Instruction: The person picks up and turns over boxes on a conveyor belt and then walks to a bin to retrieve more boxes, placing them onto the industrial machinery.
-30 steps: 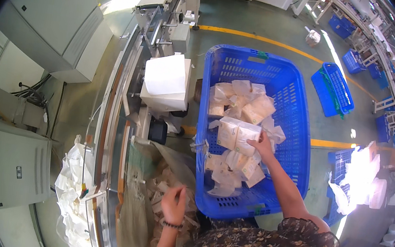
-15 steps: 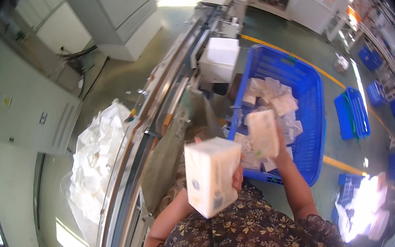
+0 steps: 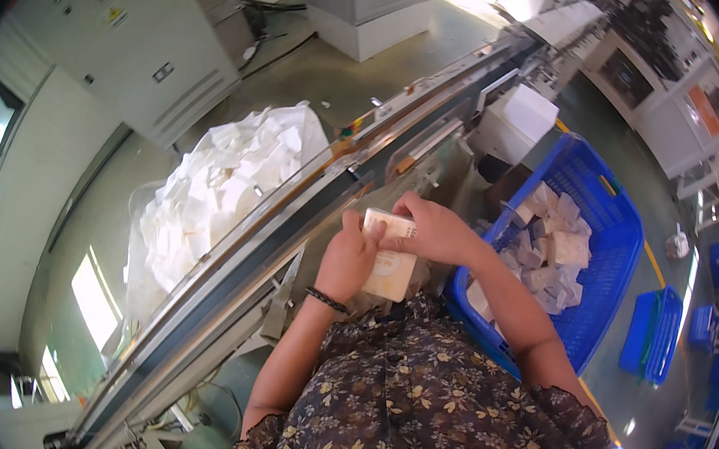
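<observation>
currently gripping pale packet [image 3: 391, 275] with left hand [image 3: 348, 261] and right hand [image 3: 437, 232], partly covering its upper half; can't make out underside.

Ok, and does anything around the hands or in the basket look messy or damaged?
Yes, the loose packs in the blue basket lie jumbled at different angles rather than stacked, which looks untidy. The held pack, between the left hand and right hand, shows no clear damage; fingers hide part.
</observation>
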Available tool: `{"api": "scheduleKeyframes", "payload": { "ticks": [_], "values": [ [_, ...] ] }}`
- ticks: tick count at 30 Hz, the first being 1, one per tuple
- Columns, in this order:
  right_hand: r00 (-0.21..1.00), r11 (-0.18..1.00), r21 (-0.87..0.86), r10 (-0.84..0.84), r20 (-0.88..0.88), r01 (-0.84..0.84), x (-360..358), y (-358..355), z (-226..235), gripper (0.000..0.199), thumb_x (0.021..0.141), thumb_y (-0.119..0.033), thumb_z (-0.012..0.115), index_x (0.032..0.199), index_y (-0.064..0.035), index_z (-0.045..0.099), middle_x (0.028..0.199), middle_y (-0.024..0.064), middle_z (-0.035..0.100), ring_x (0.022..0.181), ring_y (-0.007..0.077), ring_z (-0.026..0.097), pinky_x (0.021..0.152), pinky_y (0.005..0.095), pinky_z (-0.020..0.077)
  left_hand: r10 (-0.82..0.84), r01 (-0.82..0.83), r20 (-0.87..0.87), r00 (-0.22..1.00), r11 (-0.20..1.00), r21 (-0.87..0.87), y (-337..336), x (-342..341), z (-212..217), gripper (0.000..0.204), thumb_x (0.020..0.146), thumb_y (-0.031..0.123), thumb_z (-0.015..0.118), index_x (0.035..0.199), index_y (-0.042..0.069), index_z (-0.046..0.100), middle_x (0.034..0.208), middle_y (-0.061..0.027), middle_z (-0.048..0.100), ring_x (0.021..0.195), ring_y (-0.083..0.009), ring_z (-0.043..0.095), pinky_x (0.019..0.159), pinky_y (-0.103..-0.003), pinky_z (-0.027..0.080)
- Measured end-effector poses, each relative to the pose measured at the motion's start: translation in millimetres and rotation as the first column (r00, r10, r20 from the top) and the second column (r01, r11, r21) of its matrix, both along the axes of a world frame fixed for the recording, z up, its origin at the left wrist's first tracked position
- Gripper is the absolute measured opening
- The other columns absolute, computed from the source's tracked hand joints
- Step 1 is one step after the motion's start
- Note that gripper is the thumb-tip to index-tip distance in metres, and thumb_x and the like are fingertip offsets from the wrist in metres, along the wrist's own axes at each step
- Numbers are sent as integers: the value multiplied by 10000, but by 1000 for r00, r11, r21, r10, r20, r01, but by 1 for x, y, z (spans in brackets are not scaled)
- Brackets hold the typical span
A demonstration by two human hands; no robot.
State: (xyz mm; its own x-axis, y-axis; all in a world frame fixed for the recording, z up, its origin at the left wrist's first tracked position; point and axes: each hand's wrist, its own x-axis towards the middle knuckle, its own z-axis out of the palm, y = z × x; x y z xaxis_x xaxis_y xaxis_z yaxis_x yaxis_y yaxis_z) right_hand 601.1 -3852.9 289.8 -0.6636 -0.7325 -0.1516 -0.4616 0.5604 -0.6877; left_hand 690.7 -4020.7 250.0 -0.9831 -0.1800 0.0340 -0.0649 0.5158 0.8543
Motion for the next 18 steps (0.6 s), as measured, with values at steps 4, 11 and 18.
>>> {"api": "scheduleKeyframes", "payload": {
  "ticks": [4,11,18],
  "values": [
    [888,958,-284,93,450,43,-8,-6,-46,663,841,-332,734,1344,-69,392,1189,136,571,1105,215,564,910,326,464,-53,-3,128,990,916,401,-47,18,9,474,1004,436,422,1238,25,450,1010,-234,643,912,-373,627,827,-420,492],
    [930,606,-722,-89,356,334,68,-43,-87,750,869,-253,714,1453,-114,265,1285,105,502,1185,198,506,995,343,432,423,-131,-172,890,597,791,-1,50,-35,791,883,119,673,1481,64,158,1378,-128,430,1237,-212,455,1028,-358,405],
    [941,725,-638,-43,335,260,62,-37,-31,550,855,-364,708,1280,-90,493,1121,144,590,1033,198,606,877,352,495,118,-70,-257,959,980,188,-28,62,-22,843,856,223,707,1497,21,198,1268,-199,535,1084,-286,588,878,-354,484]
  ]
}}
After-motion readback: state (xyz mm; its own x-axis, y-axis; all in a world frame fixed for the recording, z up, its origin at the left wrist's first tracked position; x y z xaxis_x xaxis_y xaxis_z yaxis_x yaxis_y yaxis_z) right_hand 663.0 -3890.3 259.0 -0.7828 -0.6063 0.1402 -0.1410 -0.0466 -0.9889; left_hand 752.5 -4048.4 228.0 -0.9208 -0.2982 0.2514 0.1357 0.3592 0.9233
